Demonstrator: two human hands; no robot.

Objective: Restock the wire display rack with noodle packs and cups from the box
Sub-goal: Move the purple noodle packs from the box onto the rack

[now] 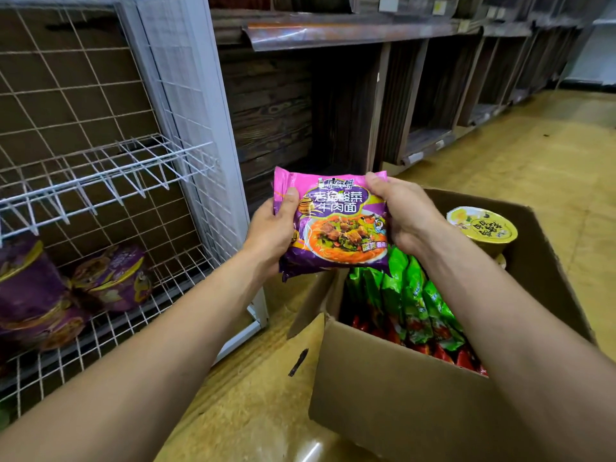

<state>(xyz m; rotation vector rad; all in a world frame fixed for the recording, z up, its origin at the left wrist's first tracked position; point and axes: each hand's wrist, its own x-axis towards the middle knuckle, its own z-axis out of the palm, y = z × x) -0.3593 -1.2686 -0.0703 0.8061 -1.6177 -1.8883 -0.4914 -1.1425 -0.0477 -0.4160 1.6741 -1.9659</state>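
Observation:
Both hands hold one purple noodle pack [336, 225] in the air above the near left corner of the open cardboard box [383, 391]. My left hand [275, 230] grips its left edge and my right hand [405, 215] grips its right edge. Inside the box stand green noodle packs [410, 295] and red noodle packs [443, 353], with a yellow-lidded noodle cup [481, 226] at the far side. The white wire display rack [110, 168] stands to the left. Purple noodle cups [110, 278] lie on its lower shelf.
A small tilted wire shelf [133, 161] sticks out of the rack above the cups. Dark wooden shelving [333, 95] runs along the back wall to the right. The box sits on a yellowish floor [533, 155].

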